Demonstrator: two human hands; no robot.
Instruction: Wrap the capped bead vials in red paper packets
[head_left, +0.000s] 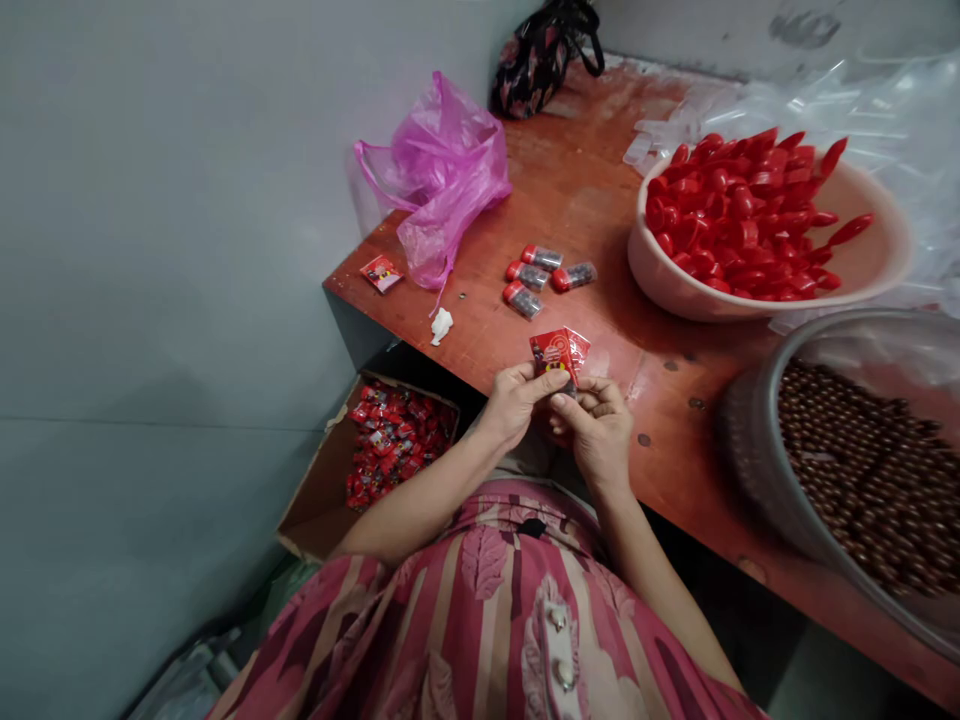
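Note:
Both my hands meet at the table's front edge around a small red printed packet (555, 352). A second, clearer layer of it fans out to the right. My left hand (519, 402) is closed on its left side, thumb across the front. The fingers of my right hand (596, 420) pinch its lower right corner, where something dark shows between the fingertips. I cannot make out what the dark part is. Just beyond my hands lie several small clear tubes (523, 300) with red caps and dark contents. Another red packet (382, 274) lies flat near the table's left corner.
A pink bowl (652, 262) of red plastic caps stands at the right, before clear plastic pieces (885, 120). Nearer is a grey tub (757, 440) of dark brown balls. A pink plastic bag (454, 150) and white scrap (442, 326) lie left. Below sits a carton (311, 500) of red packets.

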